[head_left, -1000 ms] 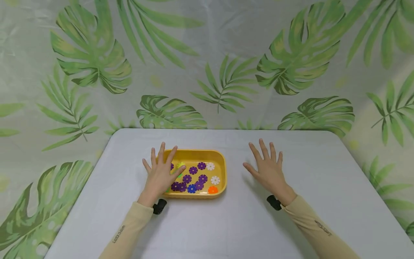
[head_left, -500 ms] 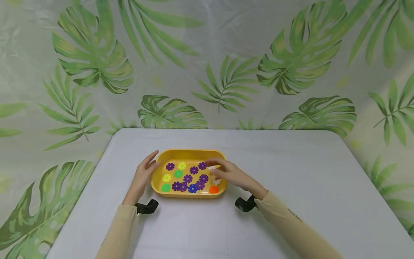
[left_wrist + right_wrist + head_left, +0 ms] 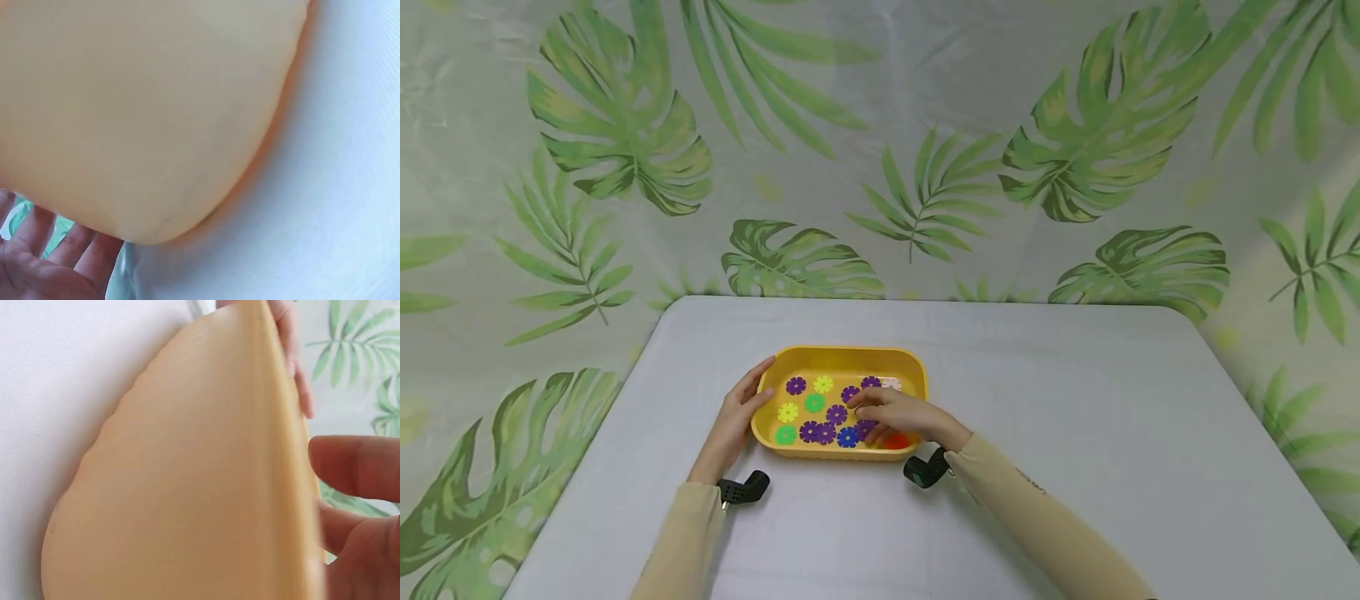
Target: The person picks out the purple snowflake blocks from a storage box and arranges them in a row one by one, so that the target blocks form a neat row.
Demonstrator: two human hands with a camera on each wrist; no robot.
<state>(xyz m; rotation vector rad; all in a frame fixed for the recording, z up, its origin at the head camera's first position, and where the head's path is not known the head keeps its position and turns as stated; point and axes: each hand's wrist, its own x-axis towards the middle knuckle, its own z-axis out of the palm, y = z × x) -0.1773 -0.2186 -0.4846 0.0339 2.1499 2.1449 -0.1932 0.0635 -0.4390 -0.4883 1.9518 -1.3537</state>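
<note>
A yellow tray (image 3: 842, 360) holds flat, notched plastic snowflake discs. My left hand (image 3: 736, 417) holds the tray's left end, its thumb at the rim and its fingers along the outer wall. In the left wrist view, the fingers (image 3: 56, 250) of that hand show past the tray's edge. My right hand (image 3: 902, 414) reaches over the right part of the tray, fingers bent down among purple discs (image 3: 837, 414). Its thumb (image 3: 353, 464) and fingers are apart in the right wrist view. It partly covers an orange disc (image 3: 895, 442) and a white disc (image 3: 891, 383).
Yellow discs (image 3: 787, 412), green discs (image 3: 815, 403) and a blue disc (image 3: 847, 437) also lie in the tray. The tray stands on a table with a white cloth (image 3: 1075, 400). Behind it hangs a leaf-patterned curtain (image 3: 955, 100).
Both hands were spread above the table. The left has moved to the tray's left end and taken hold. The right has swung left and down into the tray.
</note>
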